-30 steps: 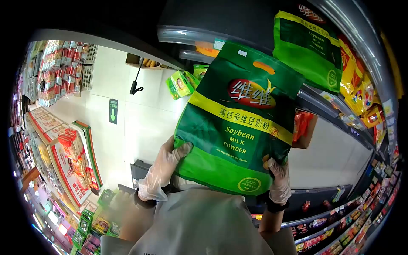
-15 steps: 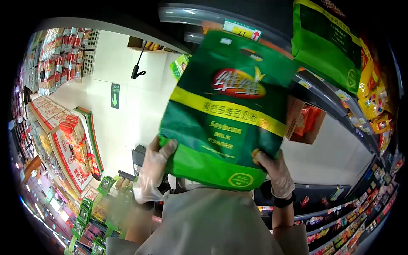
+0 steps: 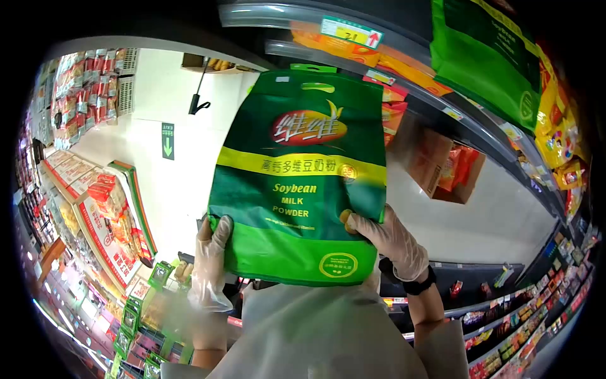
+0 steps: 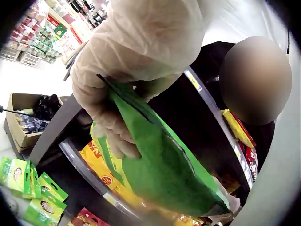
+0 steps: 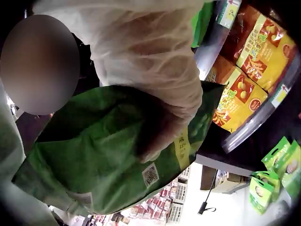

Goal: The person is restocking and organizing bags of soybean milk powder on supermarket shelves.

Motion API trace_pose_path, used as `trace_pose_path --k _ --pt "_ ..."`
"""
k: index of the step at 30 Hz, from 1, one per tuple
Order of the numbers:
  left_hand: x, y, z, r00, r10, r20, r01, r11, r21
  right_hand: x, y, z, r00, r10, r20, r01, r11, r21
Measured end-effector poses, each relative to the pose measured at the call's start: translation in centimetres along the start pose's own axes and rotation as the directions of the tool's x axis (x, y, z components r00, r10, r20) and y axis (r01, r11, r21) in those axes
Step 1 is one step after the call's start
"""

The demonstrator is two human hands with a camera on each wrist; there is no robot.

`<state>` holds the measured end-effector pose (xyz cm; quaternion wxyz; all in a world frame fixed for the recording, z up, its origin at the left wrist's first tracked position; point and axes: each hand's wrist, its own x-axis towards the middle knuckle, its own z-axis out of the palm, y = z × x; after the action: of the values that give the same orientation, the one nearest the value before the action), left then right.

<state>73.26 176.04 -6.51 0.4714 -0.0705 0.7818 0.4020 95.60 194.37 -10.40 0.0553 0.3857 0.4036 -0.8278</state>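
A large green bag of soybean milk powder [image 3: 297, 189] faces me upright in the head view, its cut-out handle at the top. My gloved left hand [image 3: 211, 252] grips its lower left side, thumb on the front. On the opposite side my gloved right hand [image 3: 391, 243] holds the bag, thumb pressed to the front near the edge. The left wrist view shows the left hand [image 4: 127, 70] with its fingers spread along the back of the bag [image 4: 160, 160]. In the right wrist view the right hand's [image 5: 155, 61] fingers lie across the bag's back [image 5: 89, 146], near a square printed code.
Another green soybean powder bag [image 3: 486, 69] stands on the shelf at the upper right. Shelf rails carry a price tag [image 3: 351, 33] and orange packets. An open carton [image 3: 445, 167] with red packets sits beyond my right hand. A red-and-white display [image 3: 95, 221] stands at left.
The bag and both hands have shifted left in the head view, and the bag has turned from tilted to nearly straight. Both hands keep their hold. More of the shelf's orange packets now shows.
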Motion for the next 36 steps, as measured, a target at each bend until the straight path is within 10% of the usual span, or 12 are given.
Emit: trace_pose_path --k 13,21,25,27,29,31,33,36 --pt "-0.3 2.8 3.2 0.992 0.054 0.116 -0.079 0.973 0.216 -0.7 3.7 0.2 0.94 -0.09 -0.33 0.145 0.978 0.147" --pt "4.5 2.1 7.5 0.854 0.084 0.514 -0.434 0.66 0.613 -5.4 6.6 -2.2 0.829 -0.146 -0.539 0.161 0.987 -0.02" --pt "7.4 3.7 11.4 0.749 -0.021 0.662 -0.569 0.491 0.659 -5.8 9.2 -2.5 0.587 -0.299 -0.753 0.273 0.948 -0.164" --pt "11.1 2.9 12.9 0.672 0.191 0.715 -0.705 0.46 0.54 -6.3 11.5 -3.8 0.461 -0.187 -0.867 -0.044 0.972 -0.233" --pt "9.0 6.3 16.1 0.692 0.201 0.694 -0.639 0.619 0.458 -5.3 15.8 -6.1 0.471 -0.06 -0.88 -0.011 0.997 -0.073" --pt "7.7 9.0 18.6 0.674 0.195 0.712 -0.645 0.625 0.439 -4.7 19.4 -8.0 0.129 -0.15 -0.98 -0.44 0.877 -0.192" --pt "6.6 10.9 20.8 0.668 0.199 0.717 -0.659 0.606 0.446 -5.1 21.3 -9.0 0.079 -0.08 -0.994 -0.001 0.997 -0.08" --pt "7.7 12.7 23.4 0.678 0.2 0.707 -0.644 0.624 0.442 -5.9 28.6 -11.7 0.009 0.04 -0.999 -0.02 0.999 0.04"
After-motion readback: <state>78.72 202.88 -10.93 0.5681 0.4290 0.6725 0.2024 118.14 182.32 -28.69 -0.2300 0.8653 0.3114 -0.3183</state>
